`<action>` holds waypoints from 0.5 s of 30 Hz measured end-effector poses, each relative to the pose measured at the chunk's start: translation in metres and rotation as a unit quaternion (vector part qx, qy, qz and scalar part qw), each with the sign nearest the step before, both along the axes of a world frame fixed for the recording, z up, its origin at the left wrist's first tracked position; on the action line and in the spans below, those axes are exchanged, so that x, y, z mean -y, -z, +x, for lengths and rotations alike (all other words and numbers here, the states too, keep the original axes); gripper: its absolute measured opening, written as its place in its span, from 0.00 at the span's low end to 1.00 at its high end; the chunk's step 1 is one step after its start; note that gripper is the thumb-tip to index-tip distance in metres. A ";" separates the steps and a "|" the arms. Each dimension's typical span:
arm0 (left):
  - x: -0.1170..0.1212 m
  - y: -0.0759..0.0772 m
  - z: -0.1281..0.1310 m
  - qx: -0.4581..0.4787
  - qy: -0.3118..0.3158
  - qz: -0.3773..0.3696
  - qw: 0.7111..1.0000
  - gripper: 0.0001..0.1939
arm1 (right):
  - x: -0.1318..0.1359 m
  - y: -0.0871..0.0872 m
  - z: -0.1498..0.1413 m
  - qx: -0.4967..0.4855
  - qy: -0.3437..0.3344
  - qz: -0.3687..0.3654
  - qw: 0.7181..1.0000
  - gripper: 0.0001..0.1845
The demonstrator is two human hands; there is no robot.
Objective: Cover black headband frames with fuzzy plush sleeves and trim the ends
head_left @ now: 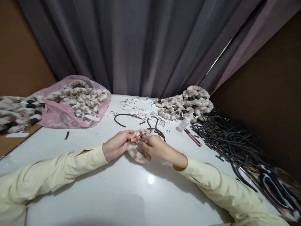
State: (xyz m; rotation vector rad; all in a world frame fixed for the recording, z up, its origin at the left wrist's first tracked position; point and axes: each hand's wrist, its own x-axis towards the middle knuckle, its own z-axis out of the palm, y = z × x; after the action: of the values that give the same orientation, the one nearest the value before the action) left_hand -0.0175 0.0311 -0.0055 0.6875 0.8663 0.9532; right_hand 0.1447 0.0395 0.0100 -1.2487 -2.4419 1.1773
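Note:
My left hand [118, 144] and my right hand [156, 147] meet over the middle of the white table [94, 188]. Between them they pinch a furry, leopard-spotted headband [135, 153], which curves down beneath my fingers. Both hands are closed on its upper end. Just behind my hands lie bare black headbands [155, 129], and another black headband [123, 117] lies further back. My sleeves are pale yellow.
A pink plastic bag [70, 113] of furry headbands sits at the back left, with more furry headbands [14, 113] beside it. A furry pile [188, 102] lies back right. Paper scraps [136, 108], a white glue bottle [183, 123], a pink cutter [193, 137] and several black bands [235, 144] fill the right.

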 end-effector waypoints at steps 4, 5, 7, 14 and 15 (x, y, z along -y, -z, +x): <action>0.007 -0.010 0.002 -0.152 -0.031 0.141 0.978 0.05 | -0.007 0.000 -0.001 -0.049 0.011 -0.131 0.990 0.11; 0.008 -0.011 0.001 -0.220 -0.039 0.199 0.954 0.05 | -0.006 -0.004 0.000 -0.051 0.008 -0.136 0.989 0.13; 0.009 -0.010 0.000 -0.349 -0.055 0.307 0.884 0.04 | -0.001 -0.014 0.001 -0.045 -0.006 -0.135 0.990 0.16; 0.007 0.009 -0.009 -0.526 -0.064 0.533 0.660 0.08 | 0.014 -0.037 0.014 0.031 -0.050 0.129 0.990 0.14; 0.007 0.011 -0.009 -0.541 -0.057 0.553 0.630 0.09 | 0.015 -0.038 0.015 0.037 -0.048 0.176 0.982 0.13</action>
State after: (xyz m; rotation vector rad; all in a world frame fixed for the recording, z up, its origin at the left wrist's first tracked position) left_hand -0.0269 0.0246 -0.0163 2.4976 1.3036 1.1097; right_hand 0.1593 0.0250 0.0479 -1.0949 -2.6394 0.6820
